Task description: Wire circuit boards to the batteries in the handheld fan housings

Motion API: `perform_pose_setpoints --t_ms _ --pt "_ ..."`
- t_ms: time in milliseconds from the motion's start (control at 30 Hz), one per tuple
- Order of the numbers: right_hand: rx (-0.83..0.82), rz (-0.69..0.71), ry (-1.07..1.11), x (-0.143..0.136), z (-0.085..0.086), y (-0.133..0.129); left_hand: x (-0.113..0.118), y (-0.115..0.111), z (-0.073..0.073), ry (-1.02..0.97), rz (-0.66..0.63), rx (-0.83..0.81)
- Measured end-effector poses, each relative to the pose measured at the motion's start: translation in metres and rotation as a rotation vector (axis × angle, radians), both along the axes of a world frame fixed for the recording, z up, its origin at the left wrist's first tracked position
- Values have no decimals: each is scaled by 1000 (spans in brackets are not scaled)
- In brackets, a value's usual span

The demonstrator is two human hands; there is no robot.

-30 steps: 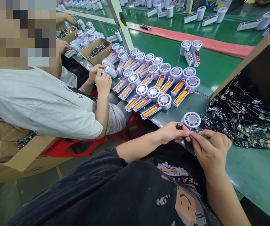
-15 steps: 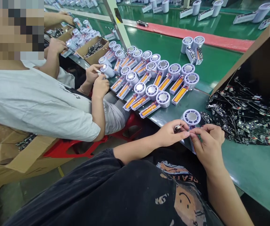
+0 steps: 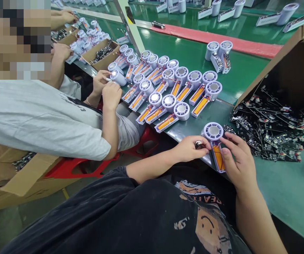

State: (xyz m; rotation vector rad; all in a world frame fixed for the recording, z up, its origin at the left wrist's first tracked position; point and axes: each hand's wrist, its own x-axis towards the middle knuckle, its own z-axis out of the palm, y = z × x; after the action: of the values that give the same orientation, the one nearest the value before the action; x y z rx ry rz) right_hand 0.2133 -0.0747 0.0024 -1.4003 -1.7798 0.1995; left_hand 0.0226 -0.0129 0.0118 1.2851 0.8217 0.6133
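Directly before me a lilac handheld fan (image 3: 213,131) lies at the table edge, its open handle showing an orange battery (image 3: 218,157) and thin wires. My left hand (image 3: 192,148) is closed on a small circuit board (image 3: 198,144), which is mostly hidden by the fingers, just left of the fan's handle. On the other side, my right hand (image 3: 238,160) has its fingers apart and holds nothing. Its fingertips are close to the fan's head and handle; whether they touch, I cannot tell.
A heap of black circuit boards (image 3: 268,130) spills from a cardboard box (image 3: 276,67) at right. Several open fans (image 3: 185,88) stand in rows to the left. Two fans (image 3: 218,56) with boards fitted stand farther back. A co-worker (image 3: 61,116) sits at left, handling a fan.
My right hand has drawn back to the right from the left fingertips and opened, uncovering the orange battery. The left hand keeps the circuit board in nearly the same place.
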Motion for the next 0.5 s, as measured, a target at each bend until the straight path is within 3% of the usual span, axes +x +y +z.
perform_pose_setpoints --t_ms 100,500 --pt "9 2 -12 4 0 1 -3 -1 3 54 -18 51" --pt "64 -268 -18 2 5 1 -8 -3 3 95 -14 246"
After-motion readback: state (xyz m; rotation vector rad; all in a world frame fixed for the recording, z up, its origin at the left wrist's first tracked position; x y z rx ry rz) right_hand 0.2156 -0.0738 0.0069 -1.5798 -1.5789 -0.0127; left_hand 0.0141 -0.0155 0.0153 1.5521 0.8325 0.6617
